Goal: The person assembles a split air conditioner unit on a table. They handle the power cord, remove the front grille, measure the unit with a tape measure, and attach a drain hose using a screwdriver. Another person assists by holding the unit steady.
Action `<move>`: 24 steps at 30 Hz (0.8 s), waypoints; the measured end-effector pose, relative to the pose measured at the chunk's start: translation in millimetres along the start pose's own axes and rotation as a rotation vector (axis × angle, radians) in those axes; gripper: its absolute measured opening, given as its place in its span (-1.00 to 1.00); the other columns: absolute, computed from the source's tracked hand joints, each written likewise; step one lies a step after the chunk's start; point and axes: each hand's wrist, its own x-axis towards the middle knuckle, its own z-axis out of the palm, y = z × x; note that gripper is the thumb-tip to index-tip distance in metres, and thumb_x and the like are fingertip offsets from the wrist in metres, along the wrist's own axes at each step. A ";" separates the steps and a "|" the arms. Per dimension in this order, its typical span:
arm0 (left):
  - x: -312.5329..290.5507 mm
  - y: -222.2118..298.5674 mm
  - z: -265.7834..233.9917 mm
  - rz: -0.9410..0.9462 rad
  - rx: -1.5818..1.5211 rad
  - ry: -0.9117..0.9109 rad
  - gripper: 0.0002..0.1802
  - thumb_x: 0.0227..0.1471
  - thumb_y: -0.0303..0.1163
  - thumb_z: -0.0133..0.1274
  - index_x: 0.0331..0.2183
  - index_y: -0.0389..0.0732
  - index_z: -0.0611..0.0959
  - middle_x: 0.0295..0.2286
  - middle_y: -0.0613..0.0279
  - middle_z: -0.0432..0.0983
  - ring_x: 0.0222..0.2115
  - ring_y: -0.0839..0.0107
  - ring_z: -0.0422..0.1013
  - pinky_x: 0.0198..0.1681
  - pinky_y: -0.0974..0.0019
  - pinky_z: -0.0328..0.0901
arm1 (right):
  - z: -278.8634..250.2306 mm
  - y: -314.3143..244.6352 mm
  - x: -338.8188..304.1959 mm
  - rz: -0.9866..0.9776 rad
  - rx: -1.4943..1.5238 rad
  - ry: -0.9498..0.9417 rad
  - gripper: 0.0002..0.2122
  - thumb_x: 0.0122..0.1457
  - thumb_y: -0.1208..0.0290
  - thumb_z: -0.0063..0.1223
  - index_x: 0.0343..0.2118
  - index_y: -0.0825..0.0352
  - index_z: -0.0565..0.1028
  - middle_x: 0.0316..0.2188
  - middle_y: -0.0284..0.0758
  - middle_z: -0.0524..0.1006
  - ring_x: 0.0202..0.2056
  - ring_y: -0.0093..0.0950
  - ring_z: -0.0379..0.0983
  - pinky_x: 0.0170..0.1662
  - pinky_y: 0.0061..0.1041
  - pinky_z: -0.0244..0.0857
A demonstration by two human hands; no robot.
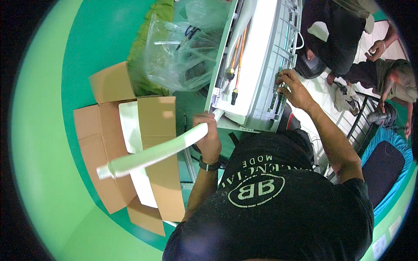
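In front of me lies a long white indoor air conditioner unit (pixel 257 93), its back side up. My left hand (pixel 208 134) is closed around a white corrugated drain hose (pixel 146 155) at the unit's near left corner. The ribbed part of the hose sticks out to the left, past my fist. Two copper pipes (pixel 239 65) with dark end fittings run along the back of the unit. At the unit's right side, my right hand (pixel 296 90) has its fingers bent over the slotted edge, touching it beside a row of dark parts (pixel 274 99).
An opened cardboard box (pixel 161 152) with white foam (pixel 129 126) inside stands at left. Beyond it lie clear plastic sheeting (pixel 174 61) and blue-handled scissors (pixel 190 32). Other people (pixel 333 39) sit at upper right, near a black metal frame (pixel 355 115) and a blue-edged dark cushion (pixel 387 169).
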 end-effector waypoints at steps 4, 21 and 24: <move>2.6 8.1 1.1 0.112 0.063 -0.072 -0.81 -0.03 -0.76 0.01 -0.43 -0.23 0.47 -0.39 0.18 0.46 -0.27 0.38 0.39 0.16 0.06 0.23 | 9.7 -0.8 -6.5 -0.018 -0.024 0.125 -0.75 0.06 0.56 0.24 -0.19 0.38 0.48 -0.06 -0.15 0.37 -0.02 -0.18 0.44 0.02 -0.29 0.39; -0.1 -4.7 -8.2 0.177 0.082 -0.174 -0.84 0.02 -0.69 0.05 -0.44 -0.19 0.48 -0.41 0.23 0.44 -0.30 0.40 0.39 0.18 0.08 0.18 | 83.0 -160.8 23.1 -0.013 -0.219 -0.809 -0.21 0.09 0.37 0.20 0.34 0.43 0.03 -0.30 0.03 0.60 -0.27 -0.05 0.58 -0.19 -0.14 0.45; 0.1 -6.0 -13.4 0.184 0.114 -0.210 -0.80 0.00 -0.71 0.07 -0.44 -0.18 0.47 -0.42 0.24 0.44 -0.31 0.41 0.39 0.18 0.10 0.18 | 83.2 -154.6 22.5 -0.060 -0.233 -0.809 -0.24 0.15 0.32 0.16 0.36 0.34 0.02 -0.39 0.00 0.60 -0.30 -0.05 0.58 -0.17 -0.12 0.44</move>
